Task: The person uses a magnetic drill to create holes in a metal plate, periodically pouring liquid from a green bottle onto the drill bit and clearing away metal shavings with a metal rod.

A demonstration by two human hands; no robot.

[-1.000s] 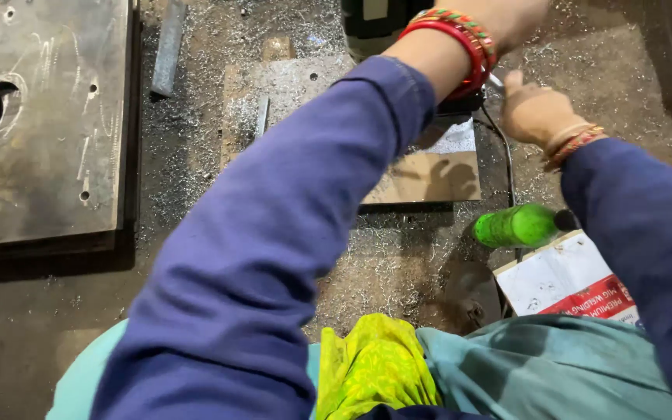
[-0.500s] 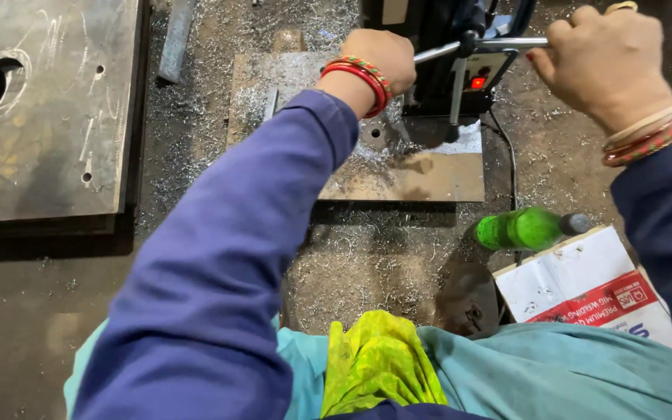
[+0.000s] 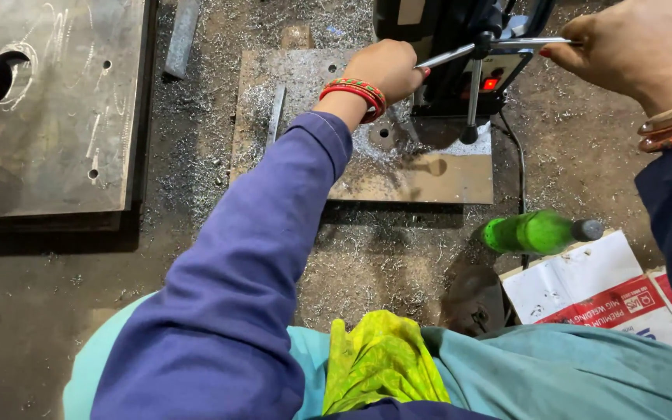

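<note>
A black drill press with a small red lamp (image 3: 460,54) stands on a flat grey steel plate scattered with metal shavings (image 3: 367,167), and everything here sits around that machine. The person's left hand (image 3: 386,70), with red bangles at the wrist, is curled into a loose fist just left of the drill press, pressed against one slim chrome feed handle (image 3: 446,56) that sticks out from the machine's side; whether the fingers wrap fully around it I cannot tell. The right hand (image 3: 639,47) is to the right of the drill press, fingers closed around the end of another chrome handle bar (image 3: 542,41) that runs out horizontally from the same hub. A third handle hangs down in front of the machine, ending in a dark knob (image 3: 469,134). Below and to the right of the drill press a green plastic bottle (image 3: 538,232) lies on its side on the gritty floor, just beside a white and red cardboard box (image 3: 585,284). Far left of the machine lies a large grey steel slab with a round hole cut through it (image 3: 48,109).
</note>
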